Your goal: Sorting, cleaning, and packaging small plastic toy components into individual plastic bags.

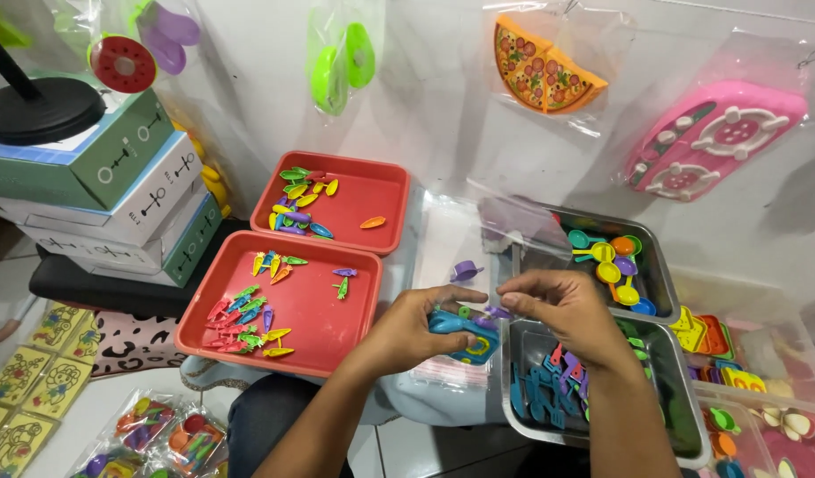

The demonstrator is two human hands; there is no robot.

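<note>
My left hand (416,326) holds a small bunch of plastic toy pieces (465,329), a blue one on top with a yellow part under it. My right hand (562,310) meets it from the right, fingertips pinching a small purple piece (498,312) at the bunch. Both hands hover over a clear plastic bag (447,243) lying between the trays. A loose purple toy piece (465,271) rests on that bag just above my hands. Under my right wrist is a metal tray (522,416) with blue and purple toy utensils (549,385).
Two red trays (328,327) (381,199) of small colourful toy vegetables lie to the left. A second metal tray (660,283) holds toy spoons (613,261). Clear bins of toys (735,372) sit right. Stacked boxes (115,199) stand left. Bagged toys hang on the wall, including a pizza (544,71) and a pink stove (713,137).
</note>
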